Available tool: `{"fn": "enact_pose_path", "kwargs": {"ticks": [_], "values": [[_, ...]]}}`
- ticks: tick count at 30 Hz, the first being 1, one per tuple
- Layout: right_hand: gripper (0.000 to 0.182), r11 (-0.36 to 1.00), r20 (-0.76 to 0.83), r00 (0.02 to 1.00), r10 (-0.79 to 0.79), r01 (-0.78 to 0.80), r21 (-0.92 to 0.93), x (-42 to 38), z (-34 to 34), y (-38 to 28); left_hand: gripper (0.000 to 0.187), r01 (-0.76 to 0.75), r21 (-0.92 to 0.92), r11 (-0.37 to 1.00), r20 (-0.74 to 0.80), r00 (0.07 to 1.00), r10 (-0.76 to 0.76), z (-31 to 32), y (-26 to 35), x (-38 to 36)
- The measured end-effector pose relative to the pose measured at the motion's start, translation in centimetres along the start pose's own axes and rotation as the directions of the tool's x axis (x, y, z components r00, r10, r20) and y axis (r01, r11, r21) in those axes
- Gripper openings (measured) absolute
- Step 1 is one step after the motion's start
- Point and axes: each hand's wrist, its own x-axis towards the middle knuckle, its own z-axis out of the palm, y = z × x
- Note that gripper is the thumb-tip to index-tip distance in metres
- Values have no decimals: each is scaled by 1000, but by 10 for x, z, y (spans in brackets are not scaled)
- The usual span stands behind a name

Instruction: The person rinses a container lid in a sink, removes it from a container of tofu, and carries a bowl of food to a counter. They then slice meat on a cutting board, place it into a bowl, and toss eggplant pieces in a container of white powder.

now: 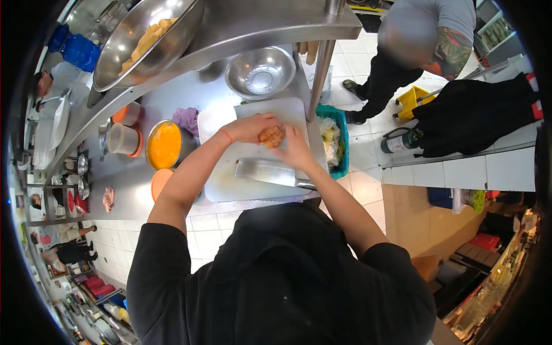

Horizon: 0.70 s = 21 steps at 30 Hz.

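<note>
A browned, crusty piece of food (271, 137), perhaps cooked meat, is between my two hands over the white cutting board (230, 187). My left hand (256, 127) curls over its left and far side, fingers bent against it. On the other side, my right hand (295, 150) holds its right edge between thumb and fingers. A cleaver (264, 171) lies flat on the board just below the piece, its handle pointing right beneath my right wrist.
Left of the board stand a pot of orange liquid (164, 145), a purple cloth (186, 120) and tubs. A steel bowl (260, 72) sits behind; an overhead shelf (276, 26) holds another bowl. A teal crate (341, 164) is at right. A person (397, 63) stands at far right.
</note>
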Motion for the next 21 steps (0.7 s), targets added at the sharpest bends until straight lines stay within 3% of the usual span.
{"fn": "enact_pose_path", "kwargs": {"ticks": [5, 21], "values": [[68, 994, 29, 999, -28, 25, 104, 12, 8, 7, 77, -26, -71, 997, -33, 999, 23, -4, 0, -7], [75, 992, -30, 992, -126, 126, 3, 3, 17, 13, 73, -45, -72, 996, -121, 992, 36, 1, -6, -11]]}}
